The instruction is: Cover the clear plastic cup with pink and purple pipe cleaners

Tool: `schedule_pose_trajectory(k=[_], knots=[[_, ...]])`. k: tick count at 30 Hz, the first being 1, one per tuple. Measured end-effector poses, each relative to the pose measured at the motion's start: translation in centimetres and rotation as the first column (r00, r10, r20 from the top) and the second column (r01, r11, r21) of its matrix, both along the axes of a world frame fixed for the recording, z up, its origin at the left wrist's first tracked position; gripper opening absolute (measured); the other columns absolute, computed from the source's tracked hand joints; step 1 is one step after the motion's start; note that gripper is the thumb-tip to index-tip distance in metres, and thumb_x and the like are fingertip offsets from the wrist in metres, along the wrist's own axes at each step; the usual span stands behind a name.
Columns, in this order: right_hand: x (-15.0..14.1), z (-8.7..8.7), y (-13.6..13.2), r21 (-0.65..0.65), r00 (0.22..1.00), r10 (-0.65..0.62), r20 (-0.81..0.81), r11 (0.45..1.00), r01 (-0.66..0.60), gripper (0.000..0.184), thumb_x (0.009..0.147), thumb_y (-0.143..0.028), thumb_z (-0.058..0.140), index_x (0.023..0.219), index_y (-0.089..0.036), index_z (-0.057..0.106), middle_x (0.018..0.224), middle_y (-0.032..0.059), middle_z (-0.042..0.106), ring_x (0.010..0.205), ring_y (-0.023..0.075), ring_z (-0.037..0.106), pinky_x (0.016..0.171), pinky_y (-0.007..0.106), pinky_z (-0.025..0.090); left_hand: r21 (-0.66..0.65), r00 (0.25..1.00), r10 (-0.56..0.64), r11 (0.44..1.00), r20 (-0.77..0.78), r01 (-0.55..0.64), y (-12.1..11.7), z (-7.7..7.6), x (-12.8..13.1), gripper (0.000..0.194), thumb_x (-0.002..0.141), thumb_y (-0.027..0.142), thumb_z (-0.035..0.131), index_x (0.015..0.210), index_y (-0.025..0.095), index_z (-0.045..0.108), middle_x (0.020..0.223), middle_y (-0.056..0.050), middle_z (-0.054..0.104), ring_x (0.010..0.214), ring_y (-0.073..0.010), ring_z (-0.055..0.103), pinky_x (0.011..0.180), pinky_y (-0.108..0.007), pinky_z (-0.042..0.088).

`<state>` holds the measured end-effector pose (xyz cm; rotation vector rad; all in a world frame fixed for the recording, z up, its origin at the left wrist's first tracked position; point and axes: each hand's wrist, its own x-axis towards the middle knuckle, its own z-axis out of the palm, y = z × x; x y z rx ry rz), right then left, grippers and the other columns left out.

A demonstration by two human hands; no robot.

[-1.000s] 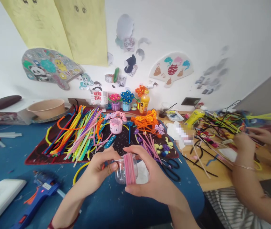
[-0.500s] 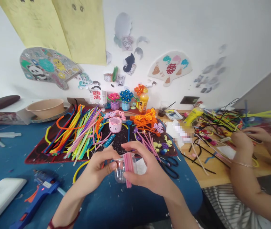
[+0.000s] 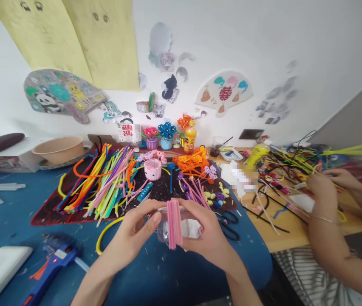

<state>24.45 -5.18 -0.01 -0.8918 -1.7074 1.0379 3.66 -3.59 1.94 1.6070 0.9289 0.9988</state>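
Note:
Between my two hands, above the front of the blue table, is a small clear plastic cup [image 3: 163, 231]. Pink pipe cleaners [image 3: 174, 223] lie side by side in a band against its wall, upright in view. My left hand [image 3: 136, 231] grips the cup's left side, its thumb near the rim. At the other side my right hand [image 3: 206, 231] holds the cup, with the thumb low by the pink band and the fingers behind. The far fingertips of both hands are hidden by the cup and the band.
A blue hot glue gun [image 3: 53, 263] lies at left beside a white box-like object [image 3: 2, 272]. Beyond the hands are coloured pipe cleaners [image 3: 111, 182], a pink pipe-cleaner pot [image 3: 153, 169] and black-handled scissors [image 3: 228, 225]. A co-worker's arms [image 3: 327, 212] reach over the wooden table at right.
The cup has turned in my hands, so the pink band faces me more broadly. My right hand has shifted lower around its right side; my left thumb has lifted slightly.

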Motion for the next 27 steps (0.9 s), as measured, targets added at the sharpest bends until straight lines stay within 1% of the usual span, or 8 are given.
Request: schedule_pose_trajectory(k=[5, 11, 14, 16, 19, 23, 25, 27], knots=[[0.2, 0.6, 0.0, 0.118, 0.994, -0.083, 0.067, 0.990, 0.075, 0.063, 0.077, -0.019, 0.078, 0.136, -0.028, 0.057, 0.128, 0.0065, 0.067, 0.106, 0.0237, 0.069, 0.093, 0.034, 0.056, 0.108, 0.993, 0.116, 0.987, -0.001, -0.116, -1.2, 0.2, 0.5, 0.043, 0.082, 0.040, 0.074, 0.123, 0.030, 0.066, 0.110, -0.005, 0.068, 0.093, -0.0197, 0.060, 0.085, -0.030, 0.049], [0.0, 0.2, -0.3, 0.276, 0.976, -0.131, 0.175, 0.958, 0.079, 0.062, 0.084, -0.019, 0.072, 0.141, -0.031, 0.052, 0.131, 0.0068, 0.065, 0.117, 0.0244, 0.065, 0.101, 0.036, 0.054, 0.049, 0.982, 0.179, 0.982, 0.055, -0.182, -1.5, -0.2, 1.2, 0.024, 0.085, 0.037, 0.071, 0.105, 0.024, 0.069, 0.101, -0.005, 0.067, 0.092, -0.0193, 0.059, 0.084, -0.029, 0.048], [-0.2, -0.3, -0.2, 0.306, 0.972, -0.181, 0.152, 0.943, 0.128, 0.065, 0.082, -0.021, 0.075, 0.141, -0.034, 0.050, 0.130, 0.0058, 0.067, 0.113, 0.0239, 0.067, 0.099, 0.037, 0.055, 0.023, 0.973, 0.219, 0.975, 0.075, -0.221, -1.4, -0.4, 1.6, 0.022, 0.084, 0.036, 0.073, 0.101, 0.023, 0.069, 0.097, -0.003, 0.065, 0.089, -0.0179, 0.057, 0.080, -0.027, 0.047], [-0.2, -0.6, 0.0, 0.369, 0.977, -0.180, 0.114, 0.921, 0.127, 0.063, 0.082, -0.020, 0.076, 0.138, -0.035, 0.050, 0.128, 0.0051, 0.068, 0.113, 0.0237, 0.068, 0.098, 0.037, 0.056, 0.000, 0.968, 0.234, 0.972, 0.087, -0.235, -1.4, -0.6, 1.7, 0.021, 0.083, 0.036, 0.074, 0.100, 0.024, 0.069, 0.096, -0.002, 0.065, 0.088, -0.0169, 0.056, 0.079, -0.026, 0.047], [-0.1, -0.8, 0.5, 0.508, 0.982, -0.149, 0.116, 0.858, 0.070, 0.060, 0.085, -0.019, 0.073, 0.138, -0.035, 0.049, 0.131, 0.0075, 0.066, 0.120, 0.0247, 0.065, 0.098, 0.038, 0.056, -0.039, 0.962, 0.239, 0.971, 0.130, -0.236, -1.5, -0.6, 1.9, 0.023, 0.082, 0.037, 0.075, 0.101, 0.025, 0.070, 0.094, -0.002, 0.064, 0.087, -0.0171, 0.057, 0.079, -0.027, 0.047], [0.2, -1.2, 0.8, 0.593, 0.972, -0.178, 0.153, 0.803, 0.054, 0.059, 0.088, -0.022, 0.072, 0.140, -0.036, 0.049, 0.137, 0.0100, 0.061, 0.115, 0.0255, 0.068, 0.090, 0.037, 0.061, -0.115, 0.946, 0.267, 0.962, 0.185, -0.249, -1.8, -0.3, 1.9, 0.027, 0.082, 0.041, 0.074, 0.103, 0.025, 0.070, 0.092, -0.002, 0.063, 0.091, -0.0199, 0.058, 0.082, -0.030, 0.048], [0.3, -1.5, 0.7, 0.593, 0.970, -0.180, 0.162, 0.803, 0.050, 0.056, 0.088, -0.024, 0.072, 0.139, -0.036, 0.052, 0.137, 0.0093, 0.060, 0.110, 0.0247, 0.070, 0.089, 0.037, 0.062, -0.134, 0.949, 0.263, 0.961, 0.176, -0.241, -2.0, -0.2, 1.9, 0.029, 0.081, 0.043, 0.074, 0.104, 0.024, 0.071, 0.092, -0.003, 0.064, 0.093, -0.0213, 0.059, 0.083, -0.031, 0.048], [0.5, -1.8, 0.5, 0.534, 0.973, -0.150, 0.178, 0.845, 0.032, 0.050, 0.090, -0.026, 0.071, 0.136, -0.037, 0.056, 0.135, 0.0076, 0.061, 0.106, 0.0230, 0.071, 0.089, 0.036, 0.063, -0.114, 0.958, 0.244, 0.967, 0.153, -0.229, -2.1, -0.3, 1.8, 0.031, 0.082, 0.043, 0.073, 0.105, 0.023, 0.069, 0.094, -0.004, 0.065, 0.092, -0.0216, 0.059, 0.082, -0.031, 0.049]])
